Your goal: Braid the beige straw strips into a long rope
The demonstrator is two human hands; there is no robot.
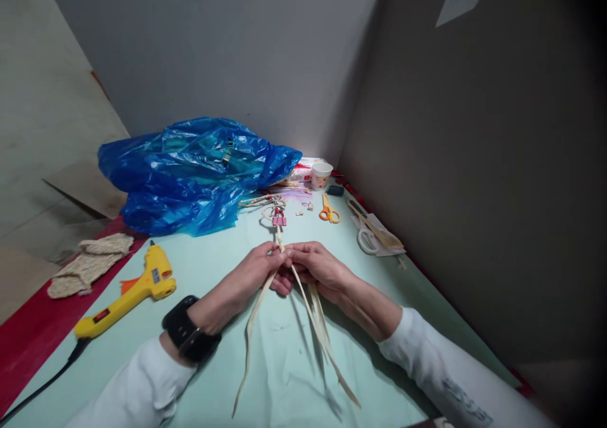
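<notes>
My left hand [258, 267] and my right hand [315, 265] meet over the middle of the table. Both are closed on a braid [280, 237] of pale, flat plant-fibre strips. Its far end runs up to a pink binder clip [279, 218]. From my left fingers one loose strip [250, 333] hangs toward me on the left. Several more strips [321, 330] trail from under my right hand to the lower right. The exact crossing of strips between the fingertips is hidden.
At left lie a yellow glue gun [142, 292] with its cord and a woven slipper-like piece [90, 267]. Behind is a blue plastic bag [190, 175]. Orange scissors [329, 209], a paper cup [321, 175] and white-handled scissors [367, 238] lie beyond my right hand, near the wall.
</notes>
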